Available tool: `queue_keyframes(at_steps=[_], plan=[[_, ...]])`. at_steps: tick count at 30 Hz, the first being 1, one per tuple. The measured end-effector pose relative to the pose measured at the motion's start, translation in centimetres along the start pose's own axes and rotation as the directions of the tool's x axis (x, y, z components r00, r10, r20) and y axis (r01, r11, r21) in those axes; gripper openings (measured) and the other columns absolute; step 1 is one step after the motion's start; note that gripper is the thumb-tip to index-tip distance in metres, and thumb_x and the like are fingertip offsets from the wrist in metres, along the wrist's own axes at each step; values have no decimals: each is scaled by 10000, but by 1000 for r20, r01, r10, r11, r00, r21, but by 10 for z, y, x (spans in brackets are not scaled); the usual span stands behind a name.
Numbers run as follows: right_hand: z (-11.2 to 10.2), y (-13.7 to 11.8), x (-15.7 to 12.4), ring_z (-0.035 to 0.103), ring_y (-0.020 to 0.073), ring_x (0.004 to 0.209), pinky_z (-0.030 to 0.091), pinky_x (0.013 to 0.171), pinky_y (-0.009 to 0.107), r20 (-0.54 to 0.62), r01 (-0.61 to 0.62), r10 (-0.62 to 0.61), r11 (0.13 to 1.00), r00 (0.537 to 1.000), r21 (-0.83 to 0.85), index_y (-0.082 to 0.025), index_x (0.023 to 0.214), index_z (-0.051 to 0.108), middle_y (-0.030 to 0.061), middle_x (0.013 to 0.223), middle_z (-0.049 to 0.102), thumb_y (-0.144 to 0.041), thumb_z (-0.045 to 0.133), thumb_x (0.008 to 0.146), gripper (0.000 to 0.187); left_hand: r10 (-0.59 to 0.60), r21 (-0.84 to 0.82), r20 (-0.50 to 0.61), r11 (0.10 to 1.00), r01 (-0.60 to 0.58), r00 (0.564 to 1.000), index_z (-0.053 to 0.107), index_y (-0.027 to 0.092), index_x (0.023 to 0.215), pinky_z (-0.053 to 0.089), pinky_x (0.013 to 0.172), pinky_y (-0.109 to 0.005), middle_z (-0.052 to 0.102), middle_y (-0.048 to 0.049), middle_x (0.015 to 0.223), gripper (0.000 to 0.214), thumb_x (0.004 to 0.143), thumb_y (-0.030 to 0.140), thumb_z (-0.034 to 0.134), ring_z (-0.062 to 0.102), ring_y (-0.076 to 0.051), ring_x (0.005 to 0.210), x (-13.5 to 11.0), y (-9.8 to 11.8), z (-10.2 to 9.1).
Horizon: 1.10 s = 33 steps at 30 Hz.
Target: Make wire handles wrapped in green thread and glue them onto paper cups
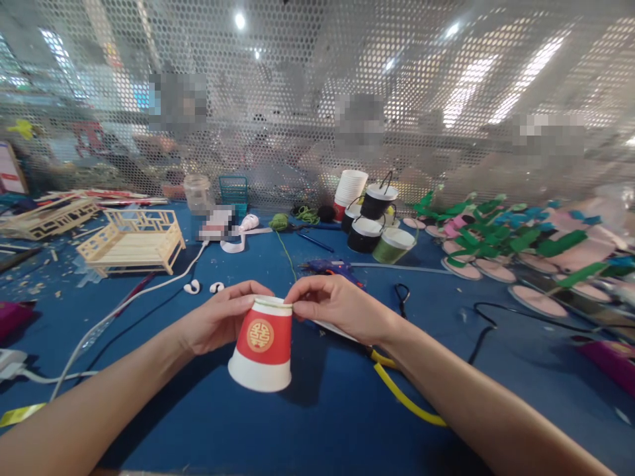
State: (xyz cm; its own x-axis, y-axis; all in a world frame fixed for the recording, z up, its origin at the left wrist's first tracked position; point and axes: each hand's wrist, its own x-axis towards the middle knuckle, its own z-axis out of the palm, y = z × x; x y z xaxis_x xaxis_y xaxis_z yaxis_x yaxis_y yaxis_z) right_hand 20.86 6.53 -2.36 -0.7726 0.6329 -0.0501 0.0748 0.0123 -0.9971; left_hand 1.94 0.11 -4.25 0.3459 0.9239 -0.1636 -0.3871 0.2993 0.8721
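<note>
A red and white paper cup (262, 347) with a gold emblem is held upside down and slightly tilted, its wide rim facing down. My left hand (223, 317) grips it from the left, fingers near the narrow end. Around that end runs a thin greenish line of yarn. My right hand (332, 304) pinches at the cup's upper right edge. A green yarn strand (286, 254) leads from a yarn ball (278, 221) and disappears behind my right fingers. Scissors with yellow handles (407, 396) lie partly hidden under my right forearm.
Behind my right hand lies a blue glue gun (330, 266). Small yarn-wrapped buckets (366, 237) and stacked cups (351, 188) stand farther back. Leafy green crafts (520, 241) crowd the right. A wooden model bed (133, 244), earphones (192, 287) and a white cable (149, 285) lie left.
</note>
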Motion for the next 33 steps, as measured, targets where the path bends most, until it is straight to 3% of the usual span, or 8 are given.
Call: queue_keyframes(at_steps=[6,14,22,25,29,31,33], plan=[[0,-1,0,496,84,632,400,631,221,-7,39,-39,998,999,-58,-156,765,608,-23,653,562,-229,583,709,96,13,6,-22,1000,-12,1000,567,119,849,423,628,-249,636,-67,771,320,639,350,641,582,-152,674,0,-1,1],[6,-2,-1,519,126,688,413,613,250,-32,54,-59,988,998,-146,-139,848,568,39,757,581,-438,517,733,324,-9,-36,-76,999,6,997,571,133,825,418,645,-243,630,-44,765,224,664,275,635,574,-129,672,2,-2,4],[9,1,-1,523,127,663,411,578,245,-88,61,-82,973,993,-225,-158,781,565,35,756,587,-465,496,739,318,-37,-43,-105,999,33,994,569,136,794,408,622,-244,629,-34,741,188,664,252,640,567,-126,655,2,-2,8],[5,-2,-2,521,140,675,409,580,255,-187,68,-129,951,974,-301,-163,761,562,37,740,582,-462,462,760,315,-40,-35,-122,999,36,992,563,140,793,412,636,-253,635,-38,753,200,654,256,648,571,-133,667,2,-2,8],[5,-5,-5,525,164,722,422,647,288,-315,92,-256,887,914,-452,-177,673,541,44,711,578,-377,432,797,259,-48,-15,-167,999,46,985,550,142,801,417,633,-261,635,-42,747,213,661,275,640,575,-139,659,2,0,8],[8,-6,-7,537,168,772,428,701,305,-281,111,-281,859,918,-499,-181,738,563,52,787,597,-350,411,811,238,-28,10,-192,999,30,981,543,145,803,417,622,-260,626,-35,731,208,671,280,630,574,-139,650,2,0,9],[12,-5,-8,537,179,870,425,766,325,-215,112,-254,851,943,-513,-192,921,561,60,944,593,-347,495,765,230,9,56,-212,998,3,977,534,154,812,417,620,-260,616,-22,735,206,678,280,625,572,-136,652,2,-1,10]])
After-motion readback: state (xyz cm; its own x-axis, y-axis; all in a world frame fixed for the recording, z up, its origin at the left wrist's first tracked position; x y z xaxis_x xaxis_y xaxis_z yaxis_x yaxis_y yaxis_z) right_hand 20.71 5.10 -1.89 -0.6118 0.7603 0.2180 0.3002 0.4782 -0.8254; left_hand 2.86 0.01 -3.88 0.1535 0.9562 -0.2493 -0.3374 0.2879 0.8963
